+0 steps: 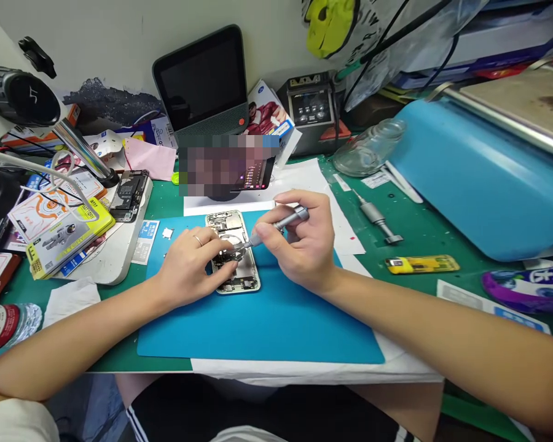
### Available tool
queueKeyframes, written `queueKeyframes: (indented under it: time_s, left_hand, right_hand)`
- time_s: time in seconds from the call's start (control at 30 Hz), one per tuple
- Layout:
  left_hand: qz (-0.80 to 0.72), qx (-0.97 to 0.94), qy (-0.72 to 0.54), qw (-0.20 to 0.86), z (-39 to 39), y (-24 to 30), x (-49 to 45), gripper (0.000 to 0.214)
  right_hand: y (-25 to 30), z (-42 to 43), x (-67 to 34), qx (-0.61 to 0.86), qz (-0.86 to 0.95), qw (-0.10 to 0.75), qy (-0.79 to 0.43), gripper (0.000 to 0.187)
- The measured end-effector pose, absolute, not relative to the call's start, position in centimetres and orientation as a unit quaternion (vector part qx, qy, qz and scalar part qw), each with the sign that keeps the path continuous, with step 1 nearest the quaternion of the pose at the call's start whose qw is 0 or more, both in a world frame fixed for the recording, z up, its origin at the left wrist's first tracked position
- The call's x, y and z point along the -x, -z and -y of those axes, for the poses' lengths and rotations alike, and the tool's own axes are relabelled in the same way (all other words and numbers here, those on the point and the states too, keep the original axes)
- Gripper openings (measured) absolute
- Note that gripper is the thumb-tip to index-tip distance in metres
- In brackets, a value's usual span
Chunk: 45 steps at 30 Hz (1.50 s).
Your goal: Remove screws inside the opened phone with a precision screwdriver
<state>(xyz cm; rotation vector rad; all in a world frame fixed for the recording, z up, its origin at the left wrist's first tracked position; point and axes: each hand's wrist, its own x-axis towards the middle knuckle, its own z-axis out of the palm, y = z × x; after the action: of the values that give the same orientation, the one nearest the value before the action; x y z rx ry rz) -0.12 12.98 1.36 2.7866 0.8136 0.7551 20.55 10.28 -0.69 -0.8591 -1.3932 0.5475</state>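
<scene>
An opened phone (234,228) lies face down on a blue work mat (276,319), its insides showing. My left hand (191,265) rests on the phone's left side, with a ring on one finger and its fingertips pinched on tweezers (238,250) over the phone's middle. My right hand (301,245) is closed around a grey screwdriver (281,223) whose tip points down-left into the phone.
A second screwdriver (376,218) and a yellow strip (421,264) lie on the green mat to the right. A glass jar (368,147), a dark screen (200,83), another opened phone (129,195) and boxes crowd the back and left. A large blue sheet (479,178) lies at the right.
</scene>
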Motion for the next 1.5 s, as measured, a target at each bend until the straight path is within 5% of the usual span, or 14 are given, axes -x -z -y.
queueKeyframes:
  time_s: [1.5]
  left_hand:
    - [-0.257, -0.922, -0.271, 0.096, -13.25, -0.79, 0.06, 0.017]
  right_hand:
    - [0.86, -10.31, -20.77, 0.374, 0.633, 0.637, -0.231, 0.033]
